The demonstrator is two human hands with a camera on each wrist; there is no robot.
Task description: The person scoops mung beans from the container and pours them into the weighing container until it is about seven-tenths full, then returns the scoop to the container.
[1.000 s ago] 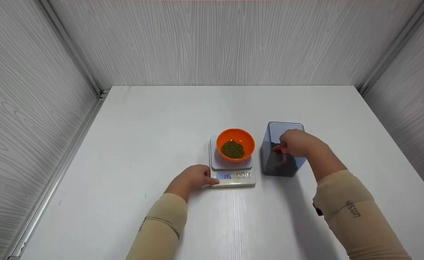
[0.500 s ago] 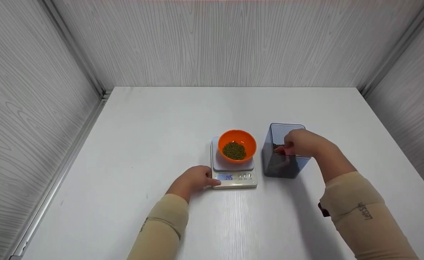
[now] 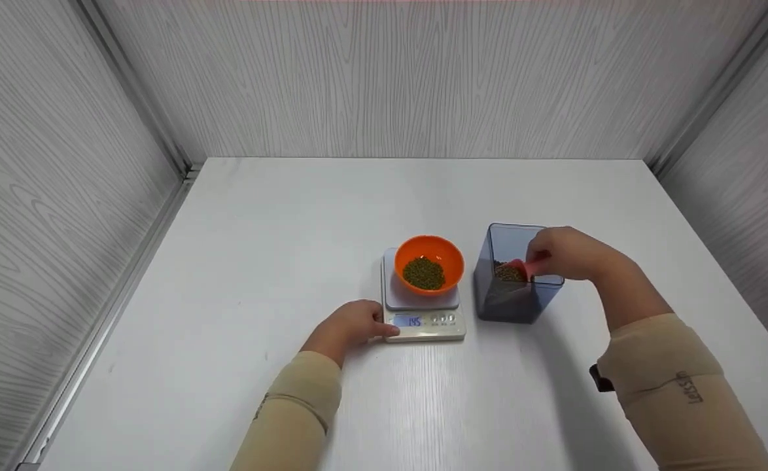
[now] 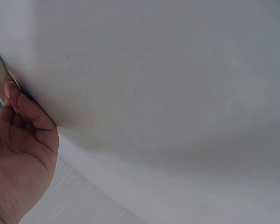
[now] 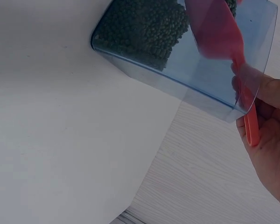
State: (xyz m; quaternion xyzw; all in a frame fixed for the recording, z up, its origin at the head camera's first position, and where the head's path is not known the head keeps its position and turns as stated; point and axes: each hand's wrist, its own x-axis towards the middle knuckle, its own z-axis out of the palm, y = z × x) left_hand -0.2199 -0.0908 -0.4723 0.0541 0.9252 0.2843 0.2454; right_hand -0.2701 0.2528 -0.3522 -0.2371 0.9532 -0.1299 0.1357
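My left hand [image 3: 351, 322] holds the left edge of a white digital kitchen scale [image 3: 430, 335], thumb beside the display, which seems to read 145. On its platform sits an orange bowl [image 3: 448, 254] with greenish-brown pellets [image 3: 423, 273] at the bottom. To the right stands a translucent blue-grey bin [image 3: 505, 301]. Over its right rim, my right hand [image 3: 570, 252] grips the handle of a red scoop [image 5: 219, 35], whose head is inside the bin and bears brown pellets in the head view. More pellets [image 5: 144, 32] show through the bin wall in the right wrist view.
The white table [image 3: 292, 222] runs back to a grey wood-grain wall [image 3: 384, 85], with similar panels at both sides. A narrow strip of table separates scale and bin. Beige sleeves [image 3: 292, 412] cover both forearms.
My right hand has moved rightward and slightly up, raising the scoop from deeper in the bin so its pellets show. The left hand still holds the scale, and the display reads the same.
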